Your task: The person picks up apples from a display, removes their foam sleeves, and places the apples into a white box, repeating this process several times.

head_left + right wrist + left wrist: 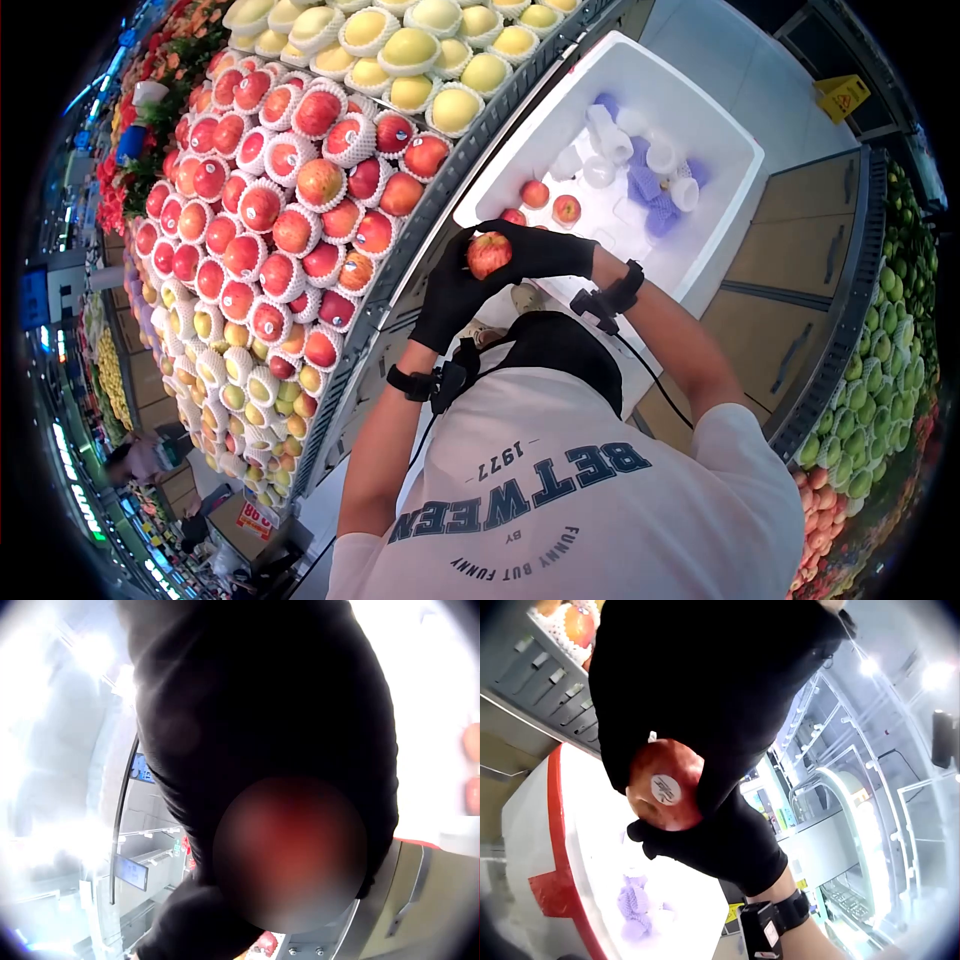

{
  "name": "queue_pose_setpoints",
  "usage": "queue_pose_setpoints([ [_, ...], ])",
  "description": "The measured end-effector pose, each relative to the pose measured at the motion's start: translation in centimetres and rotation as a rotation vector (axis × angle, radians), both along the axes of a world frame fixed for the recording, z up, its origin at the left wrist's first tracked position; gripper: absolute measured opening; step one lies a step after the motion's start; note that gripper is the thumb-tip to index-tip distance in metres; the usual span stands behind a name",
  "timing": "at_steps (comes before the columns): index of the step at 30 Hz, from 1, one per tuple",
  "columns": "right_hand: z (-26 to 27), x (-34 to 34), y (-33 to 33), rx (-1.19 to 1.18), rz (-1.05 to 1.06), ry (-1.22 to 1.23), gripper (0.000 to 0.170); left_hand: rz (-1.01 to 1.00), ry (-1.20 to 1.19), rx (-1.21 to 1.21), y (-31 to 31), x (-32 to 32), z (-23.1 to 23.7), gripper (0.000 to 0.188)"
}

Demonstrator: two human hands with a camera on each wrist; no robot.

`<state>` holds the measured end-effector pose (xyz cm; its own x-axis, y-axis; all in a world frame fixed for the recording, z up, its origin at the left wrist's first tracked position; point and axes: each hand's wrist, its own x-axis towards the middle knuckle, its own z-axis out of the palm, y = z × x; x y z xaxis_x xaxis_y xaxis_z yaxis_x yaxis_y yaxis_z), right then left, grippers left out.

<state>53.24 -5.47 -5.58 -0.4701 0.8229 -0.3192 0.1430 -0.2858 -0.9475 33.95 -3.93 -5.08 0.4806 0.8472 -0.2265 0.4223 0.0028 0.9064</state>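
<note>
Between my two black-gloved hands is a bare red apple (489,256), with a round white sticker on its skin in the left wrist view. My left hand (447,292) grips it from the left, fingers bent around it. From the other side my right hand (545,252) holds it, its thumb and fingertips against the fruit in the left wrist view. A blurred disc covers the red fruit (291,855) in the right wrist view. Just beyond the hands, loose apples (566,209) lie in a white foam box (735,200).
White and purple foam nets (655,190) lie in the box. Left of me rises a sloped display of net-wrapped apples (262,207), with yellow fruit (410,48) farther up, behind a grey slotted rail (470,125). Cabinets (790,270) and green fruit (870,370) stand at right.
</note>
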Motion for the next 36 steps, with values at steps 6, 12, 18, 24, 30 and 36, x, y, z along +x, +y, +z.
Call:
queue_pose_setpoints([
  [6, -3.0, 3.3, 0.3, 0.111, -0.217, -0.041, 0.057, 0.042, -0.119, -0.135, 0.3, -1.4, 2.0, 0.071],
  [12, -8.5, 10.9, -1.0, -0.227, -0.346, -0.145, 0.066, 0.232, -0.198, -0.260, 1.0, -7.5, 0.6, 0.048],
  [18, -15.9, 12.1, -2.1, -0.347, -0.378, -0.442, 0.044, 0.324, -0.179, -0.369, -0.9, -9.7, 1.4, 0.035],
  [24, -22.3, 11.0, -2.4, -0.389, -0.108, -0.702, 0.067, 0.366, -0.161, -0.424, -1.7, -10.8, 1.4, 0.034],
  [30, -27.1, 9.9, -3.8, -0.298, 0.015, -0.784, 0.062, 0.399, -0.150, -0.428, -2.0, -11.4, 1.3, 0.035],
  [36, -31.3, 9.8, -4.7, -0.269, 0.226, -0.796, 0.042, 0.417, -0.134, -0.458, -2.4, -11.9, 0.9, 0.035],
])
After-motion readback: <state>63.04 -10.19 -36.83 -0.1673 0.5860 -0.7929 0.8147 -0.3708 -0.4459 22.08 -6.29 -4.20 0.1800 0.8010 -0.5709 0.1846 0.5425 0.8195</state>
